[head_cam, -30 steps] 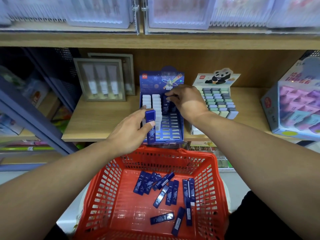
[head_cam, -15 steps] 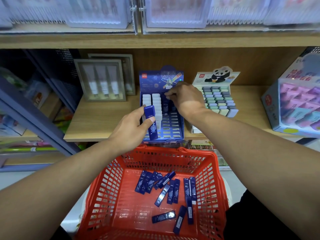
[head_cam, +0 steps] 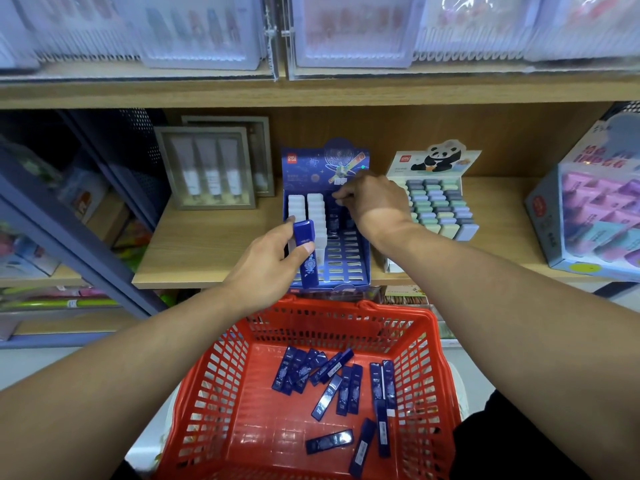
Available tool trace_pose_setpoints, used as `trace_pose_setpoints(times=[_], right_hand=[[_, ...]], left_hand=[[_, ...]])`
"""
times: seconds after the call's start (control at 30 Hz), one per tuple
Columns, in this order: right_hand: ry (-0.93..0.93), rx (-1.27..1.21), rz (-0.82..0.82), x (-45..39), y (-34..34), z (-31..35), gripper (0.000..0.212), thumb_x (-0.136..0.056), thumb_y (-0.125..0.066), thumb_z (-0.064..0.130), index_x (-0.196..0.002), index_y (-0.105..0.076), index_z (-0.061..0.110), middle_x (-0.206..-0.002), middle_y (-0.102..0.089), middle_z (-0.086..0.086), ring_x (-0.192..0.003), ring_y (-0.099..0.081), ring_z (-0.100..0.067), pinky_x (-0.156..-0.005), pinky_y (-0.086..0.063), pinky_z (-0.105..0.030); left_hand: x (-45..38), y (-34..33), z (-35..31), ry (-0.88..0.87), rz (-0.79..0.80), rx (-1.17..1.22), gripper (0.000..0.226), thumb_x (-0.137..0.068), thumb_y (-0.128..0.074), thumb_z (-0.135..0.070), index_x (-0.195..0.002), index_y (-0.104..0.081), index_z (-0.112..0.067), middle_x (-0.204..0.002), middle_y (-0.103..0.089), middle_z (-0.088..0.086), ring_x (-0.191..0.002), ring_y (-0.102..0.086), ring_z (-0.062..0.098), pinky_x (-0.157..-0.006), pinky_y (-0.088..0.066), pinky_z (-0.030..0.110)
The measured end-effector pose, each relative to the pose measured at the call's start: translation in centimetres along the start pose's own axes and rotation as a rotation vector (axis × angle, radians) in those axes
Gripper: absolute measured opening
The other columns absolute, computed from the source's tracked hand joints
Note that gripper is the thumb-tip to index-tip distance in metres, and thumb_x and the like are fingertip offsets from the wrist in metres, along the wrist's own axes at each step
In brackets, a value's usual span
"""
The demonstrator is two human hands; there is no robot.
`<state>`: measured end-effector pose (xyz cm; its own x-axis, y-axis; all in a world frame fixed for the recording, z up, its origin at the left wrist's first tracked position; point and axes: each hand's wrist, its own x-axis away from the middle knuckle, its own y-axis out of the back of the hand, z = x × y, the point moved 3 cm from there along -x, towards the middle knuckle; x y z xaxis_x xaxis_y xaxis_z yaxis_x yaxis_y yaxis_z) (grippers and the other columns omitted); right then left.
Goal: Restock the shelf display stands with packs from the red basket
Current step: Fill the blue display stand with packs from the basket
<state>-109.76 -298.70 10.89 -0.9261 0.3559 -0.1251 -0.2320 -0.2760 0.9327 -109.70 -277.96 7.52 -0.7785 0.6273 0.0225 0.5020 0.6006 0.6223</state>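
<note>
Over stand: right hand (head_cam: 372, 202) pinched a pack, hidden, into the blue stand (head_cam: 349, 265).
Left hand (head_cam: 266, 268): gripped an upright blue pack (head_cam: 306, 251).
Room: near slots bare.

Blue pack (head_cam: 306, 252): slim, dark blue, pale print; upright, slightly tilted, pinched in left hand (head_cam: 266, 268). Blue display stand (head_cam: 327, 216) on the shelf just beyond that hand: two columns of white packs under its fingertips, mostly empty slots beneath right hand (head_cam: 372, 202). Red basket (head_cam: 311, 393) below both wrists; loose blue packs (head_cam: 332, 379) scattered flat on its floor.
</note>
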Motion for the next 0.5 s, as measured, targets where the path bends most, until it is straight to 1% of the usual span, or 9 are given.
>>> trace_pose_setpoints(times=[0.03,0.13,0.23,0.3,0.4,0.5], right_hand=[[-0.002,0.004,0.001,0.0,0.0,0.0,0.025,-0.100,-0.058,0.020,-0.112,-0.074,0.036,-0.126,-0.066,0.007,-0.113,-0.062,-0.022,-0.086,-0.044,-0.029],[-0.009,0.024,0.029,-0.1,-0.3,0.0,0.025,-0.100,-0.058,0.020,-0.111,-0.074,0.036,-0.124,-0.068,0.008,-0.112,-0.063,-0.022,-0.088,-0.045,-0.031],[0.016,0.065,0.047,-0.1,-0.9,0.1,0.025,-0.100,-0.056,0.022,-0.111,-0.073,0.036,-0.123,-0.069,0.007,-0.110,-0.064,-0.024,-0.092,-0.048,-0.036],[0.022,0.069,0.040,-0.1,-1.0,0.0,0.026,-0.101,-0.055,0.023,-0.113,-0.073,0.037,-0.125,-0.068,0.006,-0.110,-0.063,-0.025,-0.094,-0.048,-0.038],[0.024,0.054,0.037,-0.3,-1.1,-0.1,0.026,-0.100,-0.056,0.022,-0.114,-0.072,0.037,-0.125,-0.067,0.006,-0.112,-0.062,-0.025,-0.095,-0.047,-0.039],[0.071,0.024,0.040,0.0,-1.1,-0.7,0.023,-0.100,-0.059,0.026,-0.117,-0.071,0.035,-0.125,-0.066,0.006,-0.113,-0.061,-0.022,-0.093,-0.047,-0.035]], left_hand=[[0.0,0.0,-0.1,-0.001,0.001,-0.004,0.042,-0.095,-0.045,-0.056,-0.119,-0.060,-0.025,-0.128,-0.065,-0.005,-0.123,-0.058,0.014,-0.106,-0.046,0.046],[0.1,0.0,-0.2,-0.013,0.003,0.023,0.053,-0.089,-0.042,-0.063,-0.115,-0.059,-0.020,-0.112,-0.069,0.006,-0.104,-0.066,0.024,-0.094,-0.052,0.052],[0.0,0.0,-0.1,-0.016,0.008,0.025,0.053,-0.089,-0.042,-0.065,-0.115,-0.058,-0.022,-0.112,-0.069,0.008,-0.102,-0.066,0.027,-0.091,-0.053,0.055],[0.0,0.0,-0.2,-0.012,0.020,0.020,0.050,-0.089,-0.043,-0.064,-0.116,-0.058,-0.024,-0.112,-0.068,0.006,-0.104,-0.066,0.026,-0.092,-0.053,0.054],[0.1,0.2,-0.4,-0.010,0.029,0.028,0.043,-0.092,-0.044,-0.059,-0.117,-0.060,-0.028,-0.114,-0.068,-0.005,-0.109,-0.064,0.017,-0.096,-0.052,0.048],[0.0,0.2,-0.6,-0.031,0.016,-0.016,0.028,-0.101,-0.050,-0.045,-0.112,-0.064,-0.024,-0.111,-0.066,-0.006,-0.106,-0.062,0.012,-0.095,-0.050,0.043]])
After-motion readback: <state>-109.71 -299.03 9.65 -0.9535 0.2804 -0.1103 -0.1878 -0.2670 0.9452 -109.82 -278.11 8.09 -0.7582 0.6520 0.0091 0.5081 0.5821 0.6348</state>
